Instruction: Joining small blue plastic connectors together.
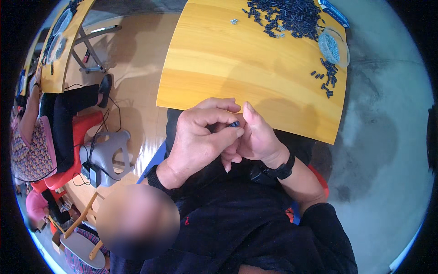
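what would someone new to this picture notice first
Probably the big heap of small black pieces on the yellow table, at the top of the picture. Next, near the centre by the table's near edge, the left hand pinches a small dark piece close to the right hand. Pale blue bits also stand out at the table's right side.

1. Floor: tan, wood-look [141, 55] on left; grey-green [388, 137], dark-stained, on right.
2. Yellow wood-grain table [200, 68], far centre.
3. Second yellow table [55, 83], far left, grey metal legs [93, 54].
4. Left: grey plastic stool [102, 153] beside red seat [86, 128].
5. Near left: wood-framed chair [84, 250], grey seat.
6. Light glare on tan floor, left.
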`<state>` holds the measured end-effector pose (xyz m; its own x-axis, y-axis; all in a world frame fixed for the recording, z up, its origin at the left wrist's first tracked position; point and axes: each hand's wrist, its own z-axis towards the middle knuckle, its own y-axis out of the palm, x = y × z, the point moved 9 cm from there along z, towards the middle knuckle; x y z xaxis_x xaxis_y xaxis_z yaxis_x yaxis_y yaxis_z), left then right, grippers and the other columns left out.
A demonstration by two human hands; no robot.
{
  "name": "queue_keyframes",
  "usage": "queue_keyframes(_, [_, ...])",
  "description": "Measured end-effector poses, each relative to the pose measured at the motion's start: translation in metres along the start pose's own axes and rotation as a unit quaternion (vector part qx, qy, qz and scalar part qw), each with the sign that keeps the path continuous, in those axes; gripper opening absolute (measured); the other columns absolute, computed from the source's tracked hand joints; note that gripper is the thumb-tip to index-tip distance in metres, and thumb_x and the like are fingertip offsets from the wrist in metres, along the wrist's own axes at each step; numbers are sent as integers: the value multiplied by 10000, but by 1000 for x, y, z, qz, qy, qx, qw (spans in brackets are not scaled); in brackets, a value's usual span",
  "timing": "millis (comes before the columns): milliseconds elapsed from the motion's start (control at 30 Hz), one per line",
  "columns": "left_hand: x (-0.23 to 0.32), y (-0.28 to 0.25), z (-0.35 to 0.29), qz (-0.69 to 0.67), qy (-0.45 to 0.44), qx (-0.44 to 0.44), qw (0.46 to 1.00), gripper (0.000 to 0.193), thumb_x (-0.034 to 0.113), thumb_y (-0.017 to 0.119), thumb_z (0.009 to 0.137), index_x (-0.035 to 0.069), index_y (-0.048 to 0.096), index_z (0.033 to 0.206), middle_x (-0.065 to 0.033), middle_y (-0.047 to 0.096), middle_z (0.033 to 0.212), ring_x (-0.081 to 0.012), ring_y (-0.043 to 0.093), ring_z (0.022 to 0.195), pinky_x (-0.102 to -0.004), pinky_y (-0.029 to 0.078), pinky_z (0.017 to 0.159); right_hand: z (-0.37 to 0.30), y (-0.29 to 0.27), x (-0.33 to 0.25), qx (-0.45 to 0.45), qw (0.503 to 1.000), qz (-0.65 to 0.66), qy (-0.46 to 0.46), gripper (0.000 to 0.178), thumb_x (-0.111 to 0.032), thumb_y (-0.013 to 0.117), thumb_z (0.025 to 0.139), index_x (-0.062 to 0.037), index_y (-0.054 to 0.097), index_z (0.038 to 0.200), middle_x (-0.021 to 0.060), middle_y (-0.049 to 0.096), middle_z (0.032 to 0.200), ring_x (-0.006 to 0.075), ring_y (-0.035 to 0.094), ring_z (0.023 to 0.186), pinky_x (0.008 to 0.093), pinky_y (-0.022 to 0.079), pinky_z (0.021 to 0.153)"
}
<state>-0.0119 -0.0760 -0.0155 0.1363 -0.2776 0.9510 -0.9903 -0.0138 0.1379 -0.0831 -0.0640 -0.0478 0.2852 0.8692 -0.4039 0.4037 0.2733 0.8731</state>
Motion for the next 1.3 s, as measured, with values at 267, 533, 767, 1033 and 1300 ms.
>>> queue_keyframes(267, [7, -4, -1, 65, 63, 48, 995, 129, 7, 671, 744, -37, 680, 865, -171, 666, 995, -221, 682, 791, -278, 534, 700, 0, -12, -1, 59, 997, -44, -7, 628, -574, 267, 981, -23, 549, 874, 66, 518, 618, 166, 515, 454, 356, 552, 470])
queue_keyframes(533, [8, -17, 3, 140, 78, 81, 984, 113, 23, 677, 777, -29, 688, 878, -109, 686, 781, -152, 652, 709, -256, 507, 634, -25, -15, -57, 217, 879, -390, -167, 271, -272, 506, 984, -7, 564, 968, 32, 569, 731, 94, 565, 604, 251, 509, 562])
queue_keyframes(767, [1, -12, 1, 133, 39, 53, 989, 159, 46, 728, 793, -28, 694, 930, -43, 682, 769, -69, 604, 687, -215, 491, 617, -30, -5, -68, 215, 839, -456, -204, 106, -47, 577, 909, 13, 609, 990, 15, 584, 787, 61, 548, 665, 220, 458, 600])
queue_keyframes(1033, [-7, -14, 3, 86, 5, 71, 994, 186, 44, 727, 798, -36, 670, 955, -55, 680, 753, -68, 611, 691, -212, 494, 611, -27, -6, -66, 235, 831, -476, -168, 56, -11, 609, 872, 13, 616, 923, -6, 592, 756, 39, 524, 649, 208, 443, 580])
queue_keyframes(1300, [-11, -10, 4, 22, -27, 35, 999, 91, 26, 682, 823, -34, 689, 891, -67, 694, 753, -76, 625, 691, -219, 496, 624, -27, -9, -70, 232, 857, -419, -188, 42, -20, 585, 891, 16, 607, 884, -2, 597, 762, 30, 527, 652, 193, 442, 572])
